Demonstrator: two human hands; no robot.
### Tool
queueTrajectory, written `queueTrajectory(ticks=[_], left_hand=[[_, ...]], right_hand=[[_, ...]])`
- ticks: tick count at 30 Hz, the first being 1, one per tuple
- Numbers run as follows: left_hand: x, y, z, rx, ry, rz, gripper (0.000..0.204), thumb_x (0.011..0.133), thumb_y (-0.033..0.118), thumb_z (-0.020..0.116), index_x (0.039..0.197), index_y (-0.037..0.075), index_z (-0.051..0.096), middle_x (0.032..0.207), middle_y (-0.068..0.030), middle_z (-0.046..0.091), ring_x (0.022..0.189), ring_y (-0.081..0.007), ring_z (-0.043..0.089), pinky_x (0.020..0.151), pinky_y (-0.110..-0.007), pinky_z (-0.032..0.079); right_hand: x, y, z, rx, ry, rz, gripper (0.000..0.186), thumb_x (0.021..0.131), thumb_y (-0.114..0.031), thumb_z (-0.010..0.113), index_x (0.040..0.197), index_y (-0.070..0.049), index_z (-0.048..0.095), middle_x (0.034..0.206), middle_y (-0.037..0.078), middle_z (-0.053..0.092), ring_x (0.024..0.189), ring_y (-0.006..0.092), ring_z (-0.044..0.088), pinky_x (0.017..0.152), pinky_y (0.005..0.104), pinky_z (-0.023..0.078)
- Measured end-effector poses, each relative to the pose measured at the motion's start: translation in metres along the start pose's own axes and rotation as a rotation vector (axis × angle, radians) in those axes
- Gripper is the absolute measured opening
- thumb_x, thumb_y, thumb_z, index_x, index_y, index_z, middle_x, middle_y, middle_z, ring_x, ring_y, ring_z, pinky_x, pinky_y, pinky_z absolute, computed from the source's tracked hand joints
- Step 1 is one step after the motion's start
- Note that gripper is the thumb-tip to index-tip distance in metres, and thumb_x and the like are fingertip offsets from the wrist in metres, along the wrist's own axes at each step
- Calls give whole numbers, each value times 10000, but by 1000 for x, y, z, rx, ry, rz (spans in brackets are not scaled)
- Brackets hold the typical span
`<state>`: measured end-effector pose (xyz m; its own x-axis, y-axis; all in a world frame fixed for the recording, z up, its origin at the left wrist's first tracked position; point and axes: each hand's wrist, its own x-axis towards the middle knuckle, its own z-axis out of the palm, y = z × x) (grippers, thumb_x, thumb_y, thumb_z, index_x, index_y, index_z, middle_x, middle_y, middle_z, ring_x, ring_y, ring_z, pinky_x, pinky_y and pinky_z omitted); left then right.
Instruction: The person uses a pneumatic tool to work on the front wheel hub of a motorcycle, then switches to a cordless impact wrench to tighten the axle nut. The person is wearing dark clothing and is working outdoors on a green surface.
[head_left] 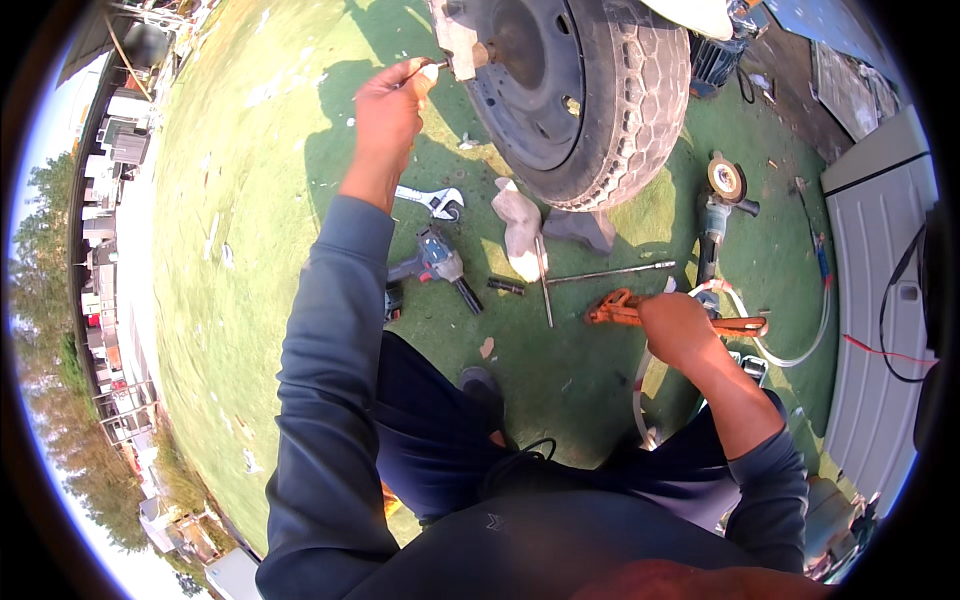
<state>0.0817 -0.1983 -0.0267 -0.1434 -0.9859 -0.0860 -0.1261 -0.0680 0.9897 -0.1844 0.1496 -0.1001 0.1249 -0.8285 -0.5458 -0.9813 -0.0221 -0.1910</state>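
Observation:
Up by the wheel (640, 120), my left hand (388, 112) is closed in a pinch. A small, thin piece sits in its fingertips, too small to name, close to the rusty metal plate (460, 40) at the wheel's hub. My right hand (682, 328) grips an orange pipe wrench (612, 308) around its middle, low over the ground on the right. The wrench's jaw end points left and its handle end sticks out to the right. Between my hands lie a long metal bar with a crosspiece (610, 273) and a dark socket (506, 286).
An adjustable wrench (440, 202) and a cordless impact wrench (440, 260) lie on the green ground. A pale stone (517, 225) rests below the tire. On the right are an angle grinder (712, 220), a clear hose (798, 360) and a grey cabinet (875, 290).

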Motion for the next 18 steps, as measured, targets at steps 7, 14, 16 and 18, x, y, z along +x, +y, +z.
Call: queueTrajectory(ticks=[7, 14, 16, 18], left_hand=[[-5, 1, 3, 44, 22, 136, 245, 971, 187, 784, 1177, 55, 782, 837, 19, 643, 640, -35, 488, 463, -215, 301], [-8, 20, 2, 119, 50, -65, 284, 991, 310, 786, 1105, 50, 791, 812, 18, 676, 617, -38, 480, 472, -213, 329], [-3, 14, 0, 119, 34, -33, 281, 992, 289, 790, 1112, 35, 792, 819, 12, 688, 606, -36, 474, 475, -215, 334], [0, 11, 0, 112, 26, 21, 269, 997, 260, 786, 1121, 22, 793, 828, 4, 696, 595, -34, 467, 475, -215, 337]], right_hand=[[0, -4, -6, 13, -19, 9, 112, 838, -24, 695, 904, -41, 783, 921, 182, 777, 885, 381, 776, 750, 475, 627], [0, -4, -8, 6, -46, 8, 121, 839, -23, 689, 910, -45, 784, 938, 182, 780, 901, 379, 775, 765, 476, 625], [0, -4, -7, 4, -48, 4, 123, 839, -22, 688, 914, -45, 783, 939, 179, 781, 903, 379, 775, 766, 477, 625], [0, -3, -6, 5, -40, 0, 124, 839, -22, 687, 917, -44, 780, 937, 176, 781, 904, 378, 775, 764, 477, 624]])
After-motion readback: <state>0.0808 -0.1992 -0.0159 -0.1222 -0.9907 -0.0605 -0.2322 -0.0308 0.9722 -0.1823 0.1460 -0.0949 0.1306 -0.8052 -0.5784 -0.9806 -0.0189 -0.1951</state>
